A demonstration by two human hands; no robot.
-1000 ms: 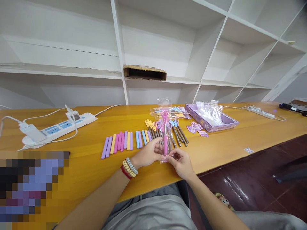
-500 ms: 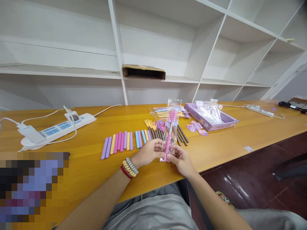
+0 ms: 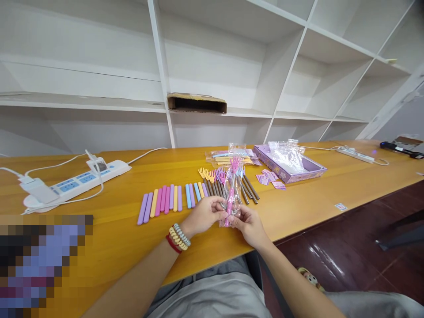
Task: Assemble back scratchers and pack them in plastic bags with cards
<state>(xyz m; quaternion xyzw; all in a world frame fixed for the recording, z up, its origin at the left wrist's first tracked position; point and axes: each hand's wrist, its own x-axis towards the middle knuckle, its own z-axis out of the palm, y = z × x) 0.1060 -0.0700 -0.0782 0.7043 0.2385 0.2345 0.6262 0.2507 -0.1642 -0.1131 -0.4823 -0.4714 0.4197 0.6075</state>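
A pink back scratcher with a claw-shaped head stands nearly upright inside a clear plastic bag. My left hand is closed on the bagged scratcher from the left, thumb near its lower end. From the right, my right hand pinches the same bag low down beside the handle. Just behind lie several scratcher heads on metal rods, yellow, purple, pink and blue. Left of them, loose handle sleeves in purple, yellow, pink and blue lie side by side in a row.
Filled bags lie at the back. A purple box holds clear bags, with small purple cards beside it. A white power strip with cables sits at left, another at right. White shelving rises behind the table.
The view has shifted slightly. Both hands keep their hold on the bagged pink back scratcher, with hardly any movement between the frames.
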